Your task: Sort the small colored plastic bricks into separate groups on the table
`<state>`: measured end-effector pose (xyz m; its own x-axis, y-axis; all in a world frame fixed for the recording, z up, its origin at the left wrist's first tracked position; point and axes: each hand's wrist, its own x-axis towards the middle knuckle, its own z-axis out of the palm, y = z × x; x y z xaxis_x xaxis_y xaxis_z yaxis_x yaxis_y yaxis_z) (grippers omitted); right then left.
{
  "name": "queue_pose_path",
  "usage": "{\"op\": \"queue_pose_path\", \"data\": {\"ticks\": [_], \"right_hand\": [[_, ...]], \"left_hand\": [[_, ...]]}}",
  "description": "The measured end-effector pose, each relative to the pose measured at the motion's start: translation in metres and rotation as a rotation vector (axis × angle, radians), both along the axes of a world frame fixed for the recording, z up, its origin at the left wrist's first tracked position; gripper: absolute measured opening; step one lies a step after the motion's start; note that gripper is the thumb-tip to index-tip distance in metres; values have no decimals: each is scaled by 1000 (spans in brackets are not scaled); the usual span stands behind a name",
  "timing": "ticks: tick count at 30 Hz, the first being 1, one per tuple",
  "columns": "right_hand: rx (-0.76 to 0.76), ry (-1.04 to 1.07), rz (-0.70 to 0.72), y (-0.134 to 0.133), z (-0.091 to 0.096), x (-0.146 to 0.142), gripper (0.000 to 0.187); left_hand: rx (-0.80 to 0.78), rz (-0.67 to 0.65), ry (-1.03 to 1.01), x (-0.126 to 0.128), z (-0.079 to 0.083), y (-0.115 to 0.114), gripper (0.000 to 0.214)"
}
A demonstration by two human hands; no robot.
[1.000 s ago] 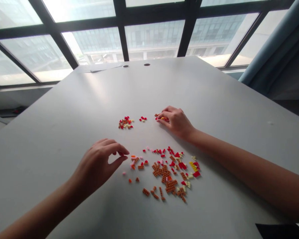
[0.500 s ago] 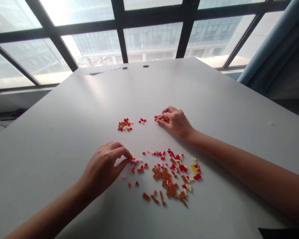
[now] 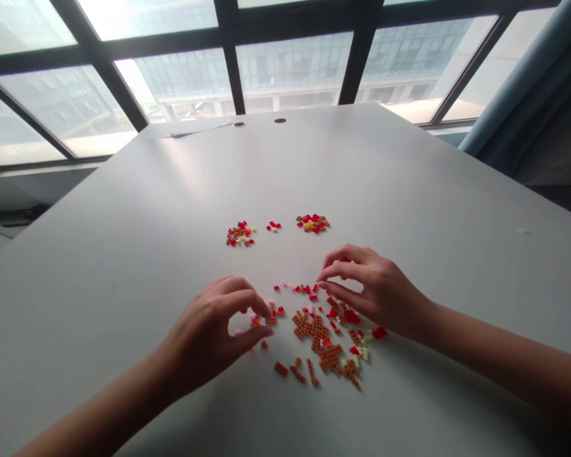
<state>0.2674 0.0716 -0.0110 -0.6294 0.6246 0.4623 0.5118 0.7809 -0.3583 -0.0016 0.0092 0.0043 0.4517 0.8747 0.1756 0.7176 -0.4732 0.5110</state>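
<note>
Under my fingers, small bricks [image 3: 314,331] lie scattered on the table [image 3: 124,254]. My right hand [image 3: 375,292] hovers open above them; my left hand [image 3: 204,336] curls at their edge, its grip unclear. Beyond them, a separate pile [image 3: 313,223] sits untouched.

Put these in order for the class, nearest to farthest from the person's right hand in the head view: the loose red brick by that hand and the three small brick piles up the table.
From the right hand:
1. Loose red brick, just below the hand, toward the right.
2. Red-and-orange brick pile, up the table.
3. Small red-and-cream group, farther left.
4. Mixed brick cluster, leftmost.
</note>
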Motion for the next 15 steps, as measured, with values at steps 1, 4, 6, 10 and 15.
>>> {"op": "queue_pose_path", "data": {"ticks": [1,4,6,10,15], "right_hand": [[-4,9,0,-5,-2,2,13],[-1,72,-33,-15,-8,6,13],[-2,94,-63,-18,-12,7,12],[4,99,-82,-19,-14,7,15],[37,95,-69,-21,-11,6,15]], "left_hand": [[-14,-35,-15,2,0,-3,6],[-41,-133,0,7,-4,-12,17],[-50,-162,15,8,-7,-16,11],[52,-155,17,9,-12,-18,10],[277,-155,81,11,-13,-22,10]]}}
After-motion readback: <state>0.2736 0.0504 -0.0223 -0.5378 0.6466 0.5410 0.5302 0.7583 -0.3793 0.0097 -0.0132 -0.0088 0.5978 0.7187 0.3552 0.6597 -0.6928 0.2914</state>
